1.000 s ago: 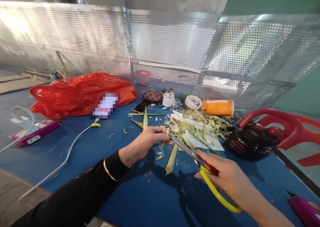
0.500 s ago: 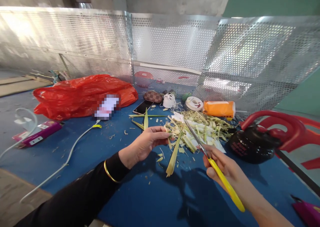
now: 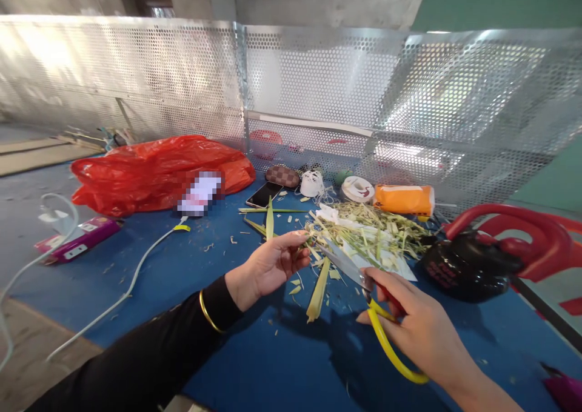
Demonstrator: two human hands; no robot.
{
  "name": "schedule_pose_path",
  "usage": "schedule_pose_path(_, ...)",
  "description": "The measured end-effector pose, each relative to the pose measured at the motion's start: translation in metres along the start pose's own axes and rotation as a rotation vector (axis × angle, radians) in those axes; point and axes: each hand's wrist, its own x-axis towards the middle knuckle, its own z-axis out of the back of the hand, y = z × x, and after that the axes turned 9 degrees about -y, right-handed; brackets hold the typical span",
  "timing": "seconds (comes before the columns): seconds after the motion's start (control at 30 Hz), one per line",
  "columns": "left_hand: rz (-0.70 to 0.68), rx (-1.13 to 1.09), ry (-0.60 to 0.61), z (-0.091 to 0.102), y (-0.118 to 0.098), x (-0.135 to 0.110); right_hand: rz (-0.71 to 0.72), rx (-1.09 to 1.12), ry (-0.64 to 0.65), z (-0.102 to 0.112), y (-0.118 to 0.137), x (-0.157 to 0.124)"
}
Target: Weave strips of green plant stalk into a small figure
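Note:
My right hand [image 3: 409,315] is closed round a pair of scissors [image 3: 348,265] with yellow handles. Their blades point up and left, close to my left fingertips. My left hand [image 3: 275,260] pinches a small piece of plant [image 3: 310,241] between thumb and fingers; its exact shape is too small to make out. Just behind both hands spreads a pile of shredded plant strips [image 3: 391,227], partly on white paper. Below the blades a flat pale green leaf strip [image 3: 319,294] lies on the blue table [image 3: 273,369]. Another leaf strip [image 3: 270,218] lies behind my left hand.
A black pot [image 3: 468,266] with a red handle stands to the right. Farther back are an orange packet [image 3: 404,200], a tape roll [image 3: 357,189], a dark phone [image 3: 264,195] and a red plastic bag [image 3: 154,172]. A white cable [image 3: 131,285] crosses the left side.
The scissors have turned in my right hand, so their yellow loops now swing lower and the blades sit nearer my left fingertips. The view has shifted slightly left.

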Motion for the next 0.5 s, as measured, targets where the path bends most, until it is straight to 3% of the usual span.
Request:
schedule_pose_path(0.1, 0.011, -0.019, 0.037, -0.0007, 0.0010, -0.0011, 0.117, -0.122, -0.055, -0.0001, -0.0032, 0.0000)
schedule_pose_path(0.23, 0.043, -0.013, 0.057, -0.0002, 0.0017, -0.0019, 0.154, -0.161, -0.076, -0.0007, -0.0059, 0.0005)
schedule_pose_path(0.5, 0.031, 0.039, 0.067, 0.0009, 0.0051, -0.0019, 0.023, -0.085, -0.162, -0.0011, -0.0034, -0.0011)
